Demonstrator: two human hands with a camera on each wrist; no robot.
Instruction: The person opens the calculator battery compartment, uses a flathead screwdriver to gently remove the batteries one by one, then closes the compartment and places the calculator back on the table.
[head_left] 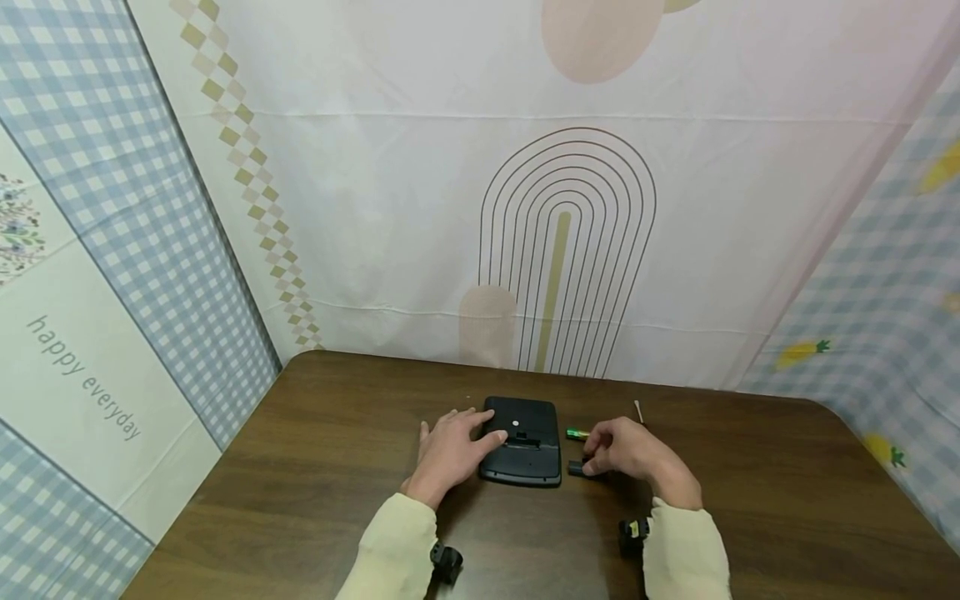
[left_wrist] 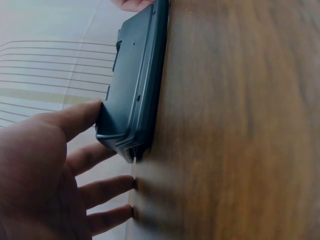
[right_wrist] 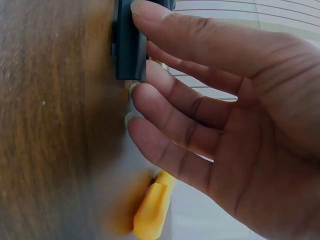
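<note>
A flat black device [head_left: 522, 462], shaped like a desk calculator, lies back side up on the table with its battery compartment [head_left: 523, 438] uncovered. My left hand [head_left: 452, 454] rests at its left edge, thumb and index finger touching it. In the left wrist view the other fingertips [left_wrist: 131, 212] of this hand reach down to the wood. Just right of the device, my right hand [head_left: 626, 450] pinches a small black battery cover [right_wrist: 131, 45] between thumb and index finger, low over the table. A green battery [head_left: 577, 434] lies beyond the cover, partly hidden by the fingers.
A screwdriver lies behind the right hand; its thin shaft [head_left: 638, 410] shows in the head view and its yellow handle [right_wrist: 152, 212] in the right wrist view. The brown wooden table [head_left: 315, 500] meets a hung, patterned white cloth [head_left: 390, 208] at its back edge.
</note>
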